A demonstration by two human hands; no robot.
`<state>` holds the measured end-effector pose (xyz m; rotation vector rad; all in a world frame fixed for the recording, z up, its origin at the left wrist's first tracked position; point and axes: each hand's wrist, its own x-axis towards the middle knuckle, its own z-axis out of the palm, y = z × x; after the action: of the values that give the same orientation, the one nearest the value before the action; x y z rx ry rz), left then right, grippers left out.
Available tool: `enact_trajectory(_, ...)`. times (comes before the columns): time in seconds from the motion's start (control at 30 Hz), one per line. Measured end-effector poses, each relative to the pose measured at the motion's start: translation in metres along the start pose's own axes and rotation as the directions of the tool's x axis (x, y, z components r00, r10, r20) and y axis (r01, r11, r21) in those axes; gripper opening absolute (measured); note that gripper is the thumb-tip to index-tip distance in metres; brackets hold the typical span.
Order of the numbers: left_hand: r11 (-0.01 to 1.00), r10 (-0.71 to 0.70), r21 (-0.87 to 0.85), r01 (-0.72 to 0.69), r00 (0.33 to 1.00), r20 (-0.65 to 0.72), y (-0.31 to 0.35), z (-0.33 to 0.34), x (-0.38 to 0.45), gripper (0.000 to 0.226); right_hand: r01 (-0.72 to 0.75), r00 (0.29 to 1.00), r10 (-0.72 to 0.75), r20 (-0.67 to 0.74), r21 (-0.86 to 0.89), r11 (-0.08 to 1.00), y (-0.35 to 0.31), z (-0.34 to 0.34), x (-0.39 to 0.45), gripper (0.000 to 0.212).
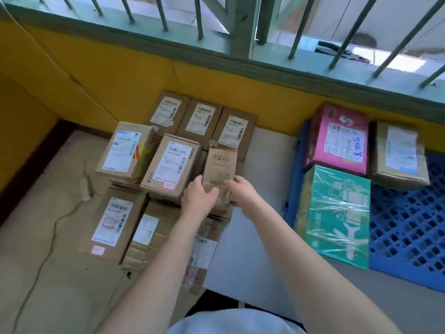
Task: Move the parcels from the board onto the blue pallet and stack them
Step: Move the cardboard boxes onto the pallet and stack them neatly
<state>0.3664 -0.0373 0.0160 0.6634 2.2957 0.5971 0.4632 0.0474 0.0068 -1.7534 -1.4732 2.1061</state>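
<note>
- A pale flat board [255, 237] is lying at frame centre, bearing brown cardboard parcels [113, 225].
- A blue perforated plastic pallet [407, 227] is sitting at right, carrying a pink carton [337, 138], a green film-wrapped pack [337, 213] and a brown taped box [399, 155].

I'm in some parcel sorting or storage spot: labelled cardboard parcels [168, 165] crowd the frame's centre, a blue pallet [407, 227] sits at right, yellow padded wall [120, 75] and barred railing [216, 27] run across the top.
</note>
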Motion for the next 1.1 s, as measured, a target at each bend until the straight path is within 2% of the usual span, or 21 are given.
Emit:
enact_trajectory(0.13,0.996,0.040,0.079,-0.038,0.999,-0.022,0.018,0.002,-0.013,0.095,0.007,0.999,-0.004,-0.042,0.056,0.998,-0.020,-0.009,-0.025,0.023)
enact_trajectory(0.23,0.980,0.168,0.120,-0.156,0.981,-0.095,0.049,0.007,-0.030,0.113,0.109,0.990,-0.103,-0.098,0.062,0.992,-0.038,-0.037,-0.058,0.024)
enact_trajectory(0.33,0.956,0.291,0.090,-0.281,0.947,-0.136,0.091,0.020,-0.054,0.118,0.190,0.967,-0.174,-0.187,0.072,0.979,-0.047,-0.080,-0.095,0.031)
enact_trajectory(0.4,0.937,0.350,0.017,-0.350,0.932,-0.094,0.119,0.031,-0.072,0.115,0.250,0.942,-0.224,-0.250,0.075,0.965,-0.042,-0.114,-0.120,0.037)
enact_trajectory(0.47,0.918,0.370,-0.149,-0.368,0.929,-0.021,0.142,0.043,-0.089,0.116,0.307,0.898,-0.272,-0.346,0.051,0.950,-0.030,-0.149,-0.146,0.041)
enact_trajectory(0.53,0.867,0.390,-0.365,-0.339,0.918,0.075,0.162,0.054,-0.108,0.115,0.371,0.833,-0.331,-0.444,0.004,0.928,-0.010,-0.186,-0.170,0.038)
enact_trajectory(0.6,0.813,0.428,-0.507,-0.285,0.884,0.190,0.181,0.070,-0.129,0.111,0.374,0.792,-0.342,-0.505,-0.042,0.927,0.011,-0.226,-0.188,0.037)
enact_trajectory(0.67,0.770,0.434,-0.609,-0.187,0.854,0.287,0.199,0.096,-0.149,0.105,0.329,0.809,-0.279,-0.517,0.005,0.944,0.035,-0.264,-0.199,0.053)
enact_trajectory(0.73,0.749,0.419,-0.655,-0.100,0.837,0.351,0.215,0.131,-0.169,0.096,0.310,0.847,-0.214,-0.487,0.126,0.942,0.058,-0.296,-0.205,0.051)
enact_trajectory(0.8,0.773,0.406,-0.630,-0.074,0.821,0.401,0.222,0.166,-0.184,0.094,0.294,0.861,-0.176,-0.477,0.184,0.938,0.081,-0.324,-0.207,0.039)
enact_trajectory(0.87,0.840,0.368,-0.537,-0.078,0.810,0.457,0.225,0.199,-0.196,0.095,0.284,0.858,-0.161,-0.487,0.191,0.940,0.108,-0.349,-0.205,0.031)
enact_trajectory(0.97,0.926,0.291,-0.362,-0.107,0.814,0.503,0.217,0.225,-0.196,0.086,0.287,0.858,-0.154,-0.490,0.208,0.935,0.135,-0.364,-0.195,0.030)
enact_trajectory(1.1,0.955,0.230,-0.278,-0.099,0.840,0.491,0.214,0.255,-0.204,0.065,0.237,0.868,-0.125,-0.481,0.180,0.955,0.163,-0.379,-0.182,0.033)
